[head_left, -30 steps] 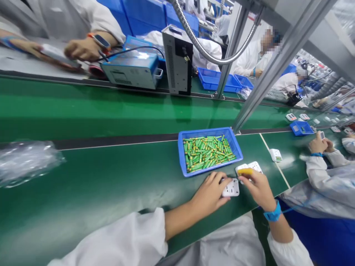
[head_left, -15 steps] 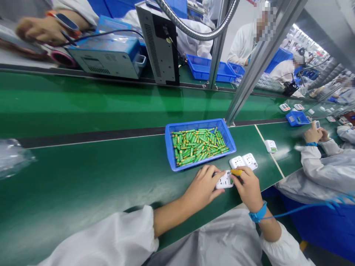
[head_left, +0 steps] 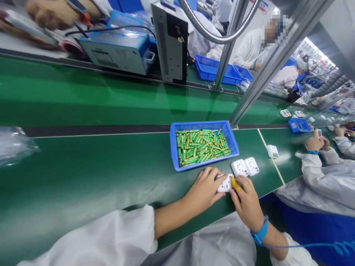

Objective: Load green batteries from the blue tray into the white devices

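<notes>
My left hand (head_left: pixel 206 186) is closed around the left side of a small white square device (head_left: pixel 224 183), back face up, low over the green table. My right hand (head_left: pixel 246 197) is at the device's right end. Its index finger wears a yellow finger cot (head_left: pixel 235 183), and that fingertip presses at the slot there, thumb below. A sliver of green battery (head_left: pixel 232 186) shows under the fingertip; the rest is hidden. Just behind lie two similar white devices (head_left: pixel 240 167) side by side. A blue bin (head_left: pixel 174 147) heaped with green-and-gold batteries (head_left: pixel 203 146) stands beyond my left hand.
Another white device (head_left: pixel 273 151) sits by a pale line on the table (head_left: pixel 111 162). A metal post (head_left: pixel 257 77) rises behind the bin. A co-worker's hands (head_left: pixel 316 142) hold a device at right. Clear plastic (head_left: pixel 16 146) lies far left. A blue cord (head_left: pixel 310 245) trails from my right wristband.
My right index finger has tipped from lying level across the device's end to pointing up and left into it. The whole view has shifted slightly. My left hand keeps its hold.
</notes>
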A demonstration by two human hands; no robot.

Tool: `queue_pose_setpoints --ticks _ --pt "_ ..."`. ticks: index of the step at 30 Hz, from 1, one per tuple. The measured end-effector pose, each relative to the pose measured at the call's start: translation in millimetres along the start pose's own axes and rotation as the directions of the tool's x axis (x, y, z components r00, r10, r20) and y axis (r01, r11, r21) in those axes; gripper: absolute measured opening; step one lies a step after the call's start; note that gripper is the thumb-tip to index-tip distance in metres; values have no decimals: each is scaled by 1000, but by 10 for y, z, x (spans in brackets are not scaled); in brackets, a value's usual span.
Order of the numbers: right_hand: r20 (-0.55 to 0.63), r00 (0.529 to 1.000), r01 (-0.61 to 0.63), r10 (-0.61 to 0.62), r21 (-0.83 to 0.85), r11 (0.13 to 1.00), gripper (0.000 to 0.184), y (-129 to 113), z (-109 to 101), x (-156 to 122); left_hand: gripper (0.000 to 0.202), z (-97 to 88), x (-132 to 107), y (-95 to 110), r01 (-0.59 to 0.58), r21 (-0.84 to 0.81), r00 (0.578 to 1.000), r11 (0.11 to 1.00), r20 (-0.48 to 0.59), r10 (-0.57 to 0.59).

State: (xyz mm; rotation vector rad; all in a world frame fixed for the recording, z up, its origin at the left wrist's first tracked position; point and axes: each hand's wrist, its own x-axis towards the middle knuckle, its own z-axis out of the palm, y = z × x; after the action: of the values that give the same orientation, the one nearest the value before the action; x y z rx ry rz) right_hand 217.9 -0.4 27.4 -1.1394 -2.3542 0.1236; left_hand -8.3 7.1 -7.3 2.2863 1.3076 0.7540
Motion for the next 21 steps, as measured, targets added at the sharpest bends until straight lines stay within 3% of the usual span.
queue_pose_setpoints --ticks 4,8,10,13,17,19,21 --pt "56 998 5 -9 81 997 24 62 -104 152 66 -17 18 15 2 4 1000 1000 6 -2" --pt "189 969 126 -159 179 976 27 171 -20 860 61 29 37 11 23 35 999 999 27 -24" --pt "263 925 230 -276 194 954 23 181 122 1335 66 42 41 3 20 46 999 999 24 -21" --pt "400 815 389 -420 160 907 14 140 361 1916 70 42 41 -5 7 41 1000 999 23 -7" --pt "542 698 479 -469 134 868 17 64 481 2233 74 71 39 -15 -5 43 1000 999 -1 5" --pt "537 709 463 -458 136 876 16 44 387 2228 76 106 37 -25 -8 37 1000 999 -7 8" --pt "469 778 405 -418 133 905 11 48 194 2121 76 136 34 -34 -7 23 1000 1000 2 7"
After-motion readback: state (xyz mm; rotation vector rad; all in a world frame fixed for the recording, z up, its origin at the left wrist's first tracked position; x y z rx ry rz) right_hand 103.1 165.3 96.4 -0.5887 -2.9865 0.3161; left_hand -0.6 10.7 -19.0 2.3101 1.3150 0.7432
